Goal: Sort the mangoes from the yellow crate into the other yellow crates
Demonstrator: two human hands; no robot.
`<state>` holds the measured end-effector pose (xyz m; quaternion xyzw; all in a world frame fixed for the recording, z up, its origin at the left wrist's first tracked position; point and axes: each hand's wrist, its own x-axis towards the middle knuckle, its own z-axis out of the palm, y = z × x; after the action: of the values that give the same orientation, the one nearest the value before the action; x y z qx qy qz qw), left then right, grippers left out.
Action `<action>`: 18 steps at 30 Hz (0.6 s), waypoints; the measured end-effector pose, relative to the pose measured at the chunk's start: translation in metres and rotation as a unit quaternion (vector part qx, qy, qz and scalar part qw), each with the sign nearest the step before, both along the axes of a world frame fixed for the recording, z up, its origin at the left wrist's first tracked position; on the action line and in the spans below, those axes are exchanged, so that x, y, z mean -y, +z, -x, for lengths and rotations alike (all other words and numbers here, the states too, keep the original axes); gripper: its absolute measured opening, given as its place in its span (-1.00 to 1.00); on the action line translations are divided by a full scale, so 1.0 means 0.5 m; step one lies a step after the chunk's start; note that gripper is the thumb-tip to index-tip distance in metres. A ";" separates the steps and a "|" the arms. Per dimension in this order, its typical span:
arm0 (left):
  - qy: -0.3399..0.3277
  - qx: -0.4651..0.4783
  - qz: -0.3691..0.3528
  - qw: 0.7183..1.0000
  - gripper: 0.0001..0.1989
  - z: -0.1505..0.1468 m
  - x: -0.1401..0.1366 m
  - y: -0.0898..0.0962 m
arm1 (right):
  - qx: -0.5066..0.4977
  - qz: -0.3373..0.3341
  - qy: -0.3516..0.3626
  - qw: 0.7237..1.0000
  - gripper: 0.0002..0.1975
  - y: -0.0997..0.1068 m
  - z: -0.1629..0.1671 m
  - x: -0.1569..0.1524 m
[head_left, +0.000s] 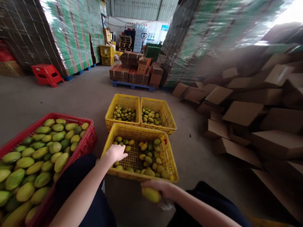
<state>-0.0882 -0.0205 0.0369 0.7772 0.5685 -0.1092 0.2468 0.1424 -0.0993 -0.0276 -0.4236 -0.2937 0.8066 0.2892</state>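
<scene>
Over the left part of the front yellow crate (170,157) is my left hand (115,153), its fingers reaching out loosely with nothing visible in them. Green and yellow mangoes (149,160) lie in that crate, mostly along its right side and front, with a smaller group at the back left. My right hand (159,186) is in front of the crate's near wall, fingers around a yellow-green mango (151,194). Something whitish hangs below the right wrist, too blurred to name. To my left, a red crate (88,132) is piled with larger mangoes (42,153).
Two more yellow crates (109,115) with mangoes stand behind the front one. Flattened and open cardboard boxes (243,113) heap up on the right. Farther back are a red stool (47,75), a blue pallet (132,85) of cartons and tall wrapped stacks (73,34).
</scene>
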 end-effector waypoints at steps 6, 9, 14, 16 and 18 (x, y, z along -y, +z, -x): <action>0.034 0.062 -0.032 0.997 -0.45 0.043 -0.001 0.006 | 0.028 -0.061 -0.207 0.976 -0.66 0.148 -0.111 -0.274; 0.053 0.035 -0.030 0.998 -0.46 0.061 0.008 0.015 | 0.106 -0.042 -0.239 0.964 -0.77 0.130 -0.132 -0.295; 0.047 0.021 0.020 0.998 -0.40 0.073 0.023 0.019 | 0.190 0.055 -0.087 0.976 -0.90 0.038 -0.115 -0.202; 0.046 0.030 0.030 0.998 -0.38 0.081 0.023 0.015 | 0.218 0.053 -0.054 0.973 -0.89 0.030 -0.113 -0.181; 0.058 0.024 0.025 0.998 -0.39 0.093 0.021 0.010 | 0.236 0.007 -0.042 0.971 -0.86 0.043 -0.117 -0.176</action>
<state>-0.1345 -0.0309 0.0421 0.7387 0.6040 -0.0901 0.2853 0.2007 -0.0112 -0.0059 -0.6161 -0.3298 0.6731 0.2422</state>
